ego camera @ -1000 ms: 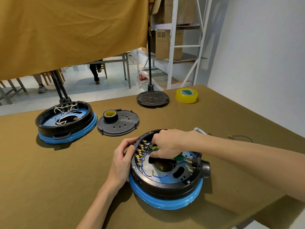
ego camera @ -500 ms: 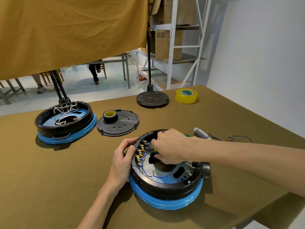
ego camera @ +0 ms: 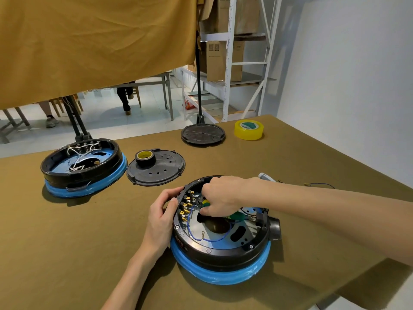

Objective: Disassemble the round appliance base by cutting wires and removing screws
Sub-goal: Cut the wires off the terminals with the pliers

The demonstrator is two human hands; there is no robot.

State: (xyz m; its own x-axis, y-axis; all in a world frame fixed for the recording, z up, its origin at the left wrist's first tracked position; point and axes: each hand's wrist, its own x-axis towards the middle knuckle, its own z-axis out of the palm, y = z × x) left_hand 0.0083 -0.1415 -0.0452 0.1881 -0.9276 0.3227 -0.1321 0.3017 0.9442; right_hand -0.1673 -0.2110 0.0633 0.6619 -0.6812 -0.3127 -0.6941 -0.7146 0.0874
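The round appliance base (ego camera: 223,253), black with a blue band at the bottom, lies open side up near the table's front. My left hand (ego camera: 161,218) grips its left rim. My right hand (ego camera: 221,195) reaches into the base and grips a green-handled tool (ego camera: 237,217); the tool's tip is hidden under my fingers, beside a row of brass terminals (ego camera: 186,206). A thin blue wire (ego camera: 214,240) loops across the base floor with a ring terminal at its loose end.
A second opened base (ego camera: 82,171) sits at the far left. Next to it lies a black cover plate (ego camera: 163,173) carrying a black tape roll (ego camera: 144,157). Further back are a stand's disc foot (ego camera: 203,134) and yellow tape (ego camera: 248,129). A white tool (ego camera: 266,176) and loose wire (ego camera: 319,185) lie behind my right forearm.
My right hand has turned the green-handled tool inside the base, so its handles now show at the hand's lower right. My left hand has stayed on the rim.
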